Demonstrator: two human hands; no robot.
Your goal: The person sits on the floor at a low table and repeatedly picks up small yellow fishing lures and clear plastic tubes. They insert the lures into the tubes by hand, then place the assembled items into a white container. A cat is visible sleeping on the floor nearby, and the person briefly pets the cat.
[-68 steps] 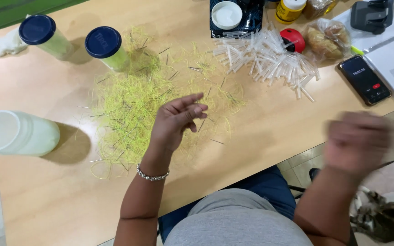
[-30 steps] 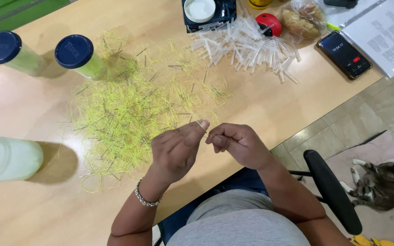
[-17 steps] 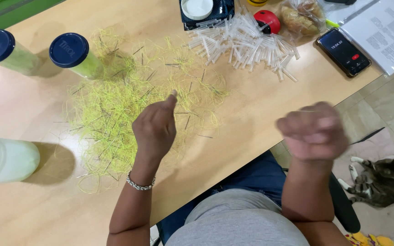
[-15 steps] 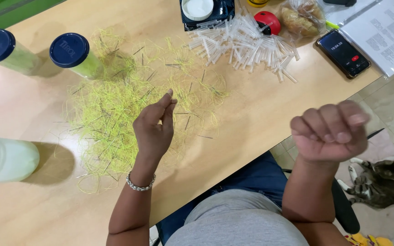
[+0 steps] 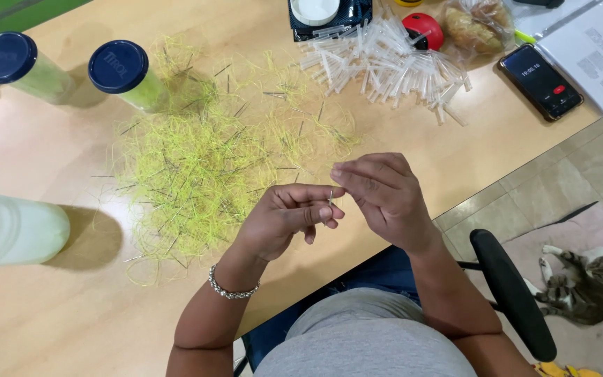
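Observation:
My left hand [image 5: 286, 218] and my right hand [image 5: 381, 195] meet above the near edge of the wooden table [image 5: 71, 307]. Between the fingertips of both hands stands a thin dark needle [image 5: 330, 198], pinched upright. A wide tangle of yellow-green thread [image 5: 204, 167] mixed with several dark needles lies on the table just beyond my left hand. A heap of short clear plastic tubes [image 5: 385, 63] lies further back on the right.
Two jars with dark blue lids [image 5: 118, 68] [image 5: 6, 57] stand at the back left. A white container [image 5: 12, 230] lies at the left. A phone [image 5: 540, 80], papers [image 5: 594, 49], a red object [image 5: 423, 29] and a bagged item [image 5: 479, 26] sit back right. A cat [image 5: 587, 283] lies by the chair armrest [image 5: 511, 293].
My right hand, raised in a fist off to the right half a second ago, has come back down to meet my left hand, which moved nearer to me. Both now pinch the needle.

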